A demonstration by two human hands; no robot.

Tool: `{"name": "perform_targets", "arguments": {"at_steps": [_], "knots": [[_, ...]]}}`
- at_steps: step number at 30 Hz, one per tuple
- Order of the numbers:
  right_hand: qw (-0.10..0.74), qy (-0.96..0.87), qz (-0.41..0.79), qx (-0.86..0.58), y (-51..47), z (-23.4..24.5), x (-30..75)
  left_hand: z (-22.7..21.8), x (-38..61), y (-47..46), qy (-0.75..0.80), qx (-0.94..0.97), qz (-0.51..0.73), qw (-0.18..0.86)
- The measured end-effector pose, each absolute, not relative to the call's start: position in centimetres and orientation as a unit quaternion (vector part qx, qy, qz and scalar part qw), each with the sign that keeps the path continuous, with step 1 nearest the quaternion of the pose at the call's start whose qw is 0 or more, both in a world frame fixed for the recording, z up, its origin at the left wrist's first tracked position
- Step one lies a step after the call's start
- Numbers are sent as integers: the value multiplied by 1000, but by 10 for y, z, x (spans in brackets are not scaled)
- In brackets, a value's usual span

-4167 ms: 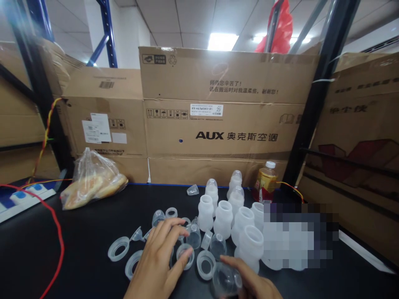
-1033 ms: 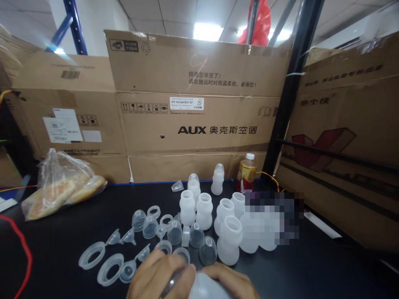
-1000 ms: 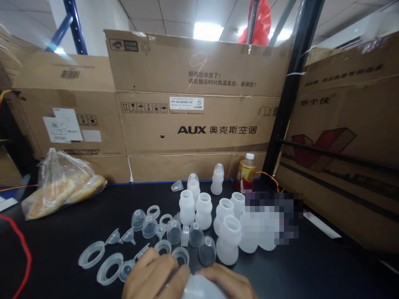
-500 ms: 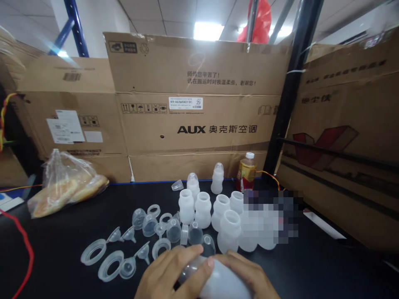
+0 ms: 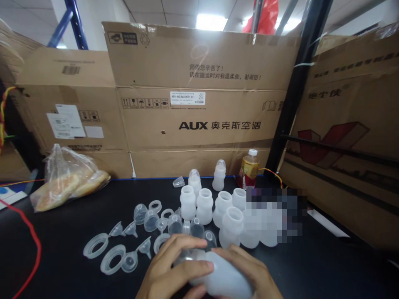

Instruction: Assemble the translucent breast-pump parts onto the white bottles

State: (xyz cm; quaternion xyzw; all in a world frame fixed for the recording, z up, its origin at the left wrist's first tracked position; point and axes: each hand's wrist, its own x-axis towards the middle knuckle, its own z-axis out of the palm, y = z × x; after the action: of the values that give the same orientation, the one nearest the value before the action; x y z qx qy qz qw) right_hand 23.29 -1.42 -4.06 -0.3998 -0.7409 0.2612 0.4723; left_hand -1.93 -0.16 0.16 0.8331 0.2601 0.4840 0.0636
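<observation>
A white translucent baby bottle (image 5: 229, 276) lies tilted on its side between my hands at the bottom centre. My left hand (image 5: 176, 270) is wrapped round its clear cap (image 5: 190, 256), fingers closed over the top end. Around the bottle's body, my right hand (image 5: 249, 268) is closed, with its fingertips near the neck. Just beyond my hands stand several open white bottles (image 5: 230, 226). To their left lie clear dome caps (image 5: 197, 227), soft nipples (image 5: 145, 247) and collar rings (image 5: 112, 259). Two capped bottles (image 5: 219, 175) stand at the back.
A plastic bag of bread (image 5: 70, 182) lies at the back left, and a red cord (image 5: 34, 241) runs down the left side. A drink bottle (image 5: 248, 169) stands near the dark rack post (image 5: 288, 95). Cardboard (image 5: 199, 162) walls the back. A pixelated patch hides part of the right.
My left hand's fingers have shifted round the cap, and the bottle is turned slightly in my hands. The view has tipped down a little; the table items stay in place.
</observation>
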Motion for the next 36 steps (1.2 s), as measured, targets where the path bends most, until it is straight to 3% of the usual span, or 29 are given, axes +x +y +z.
{"name": "perform_targets", "arguments": {"at_steps": [3,10,14,18,26,36], "knots": [[470,-721,287,-421,-17,-28,226,11,-25,-3,217,852,435,194],[501,-705,307,-397,-20,-30,222,18,-30,-6,323,823,387,263],[475,-722,311,-396,-18,-32,224,17,-30,-1,379,806,369,266],[477,-728,297,-392,-18,-38,224,11,-27,4,352,820,401,205],[448,-702,324,-450,-17,-22,226,-2,-30,6,225,836,409,287],[480,-720,295,-405,-16,-29,226,8,-29,4,400,796,349,292]]}}
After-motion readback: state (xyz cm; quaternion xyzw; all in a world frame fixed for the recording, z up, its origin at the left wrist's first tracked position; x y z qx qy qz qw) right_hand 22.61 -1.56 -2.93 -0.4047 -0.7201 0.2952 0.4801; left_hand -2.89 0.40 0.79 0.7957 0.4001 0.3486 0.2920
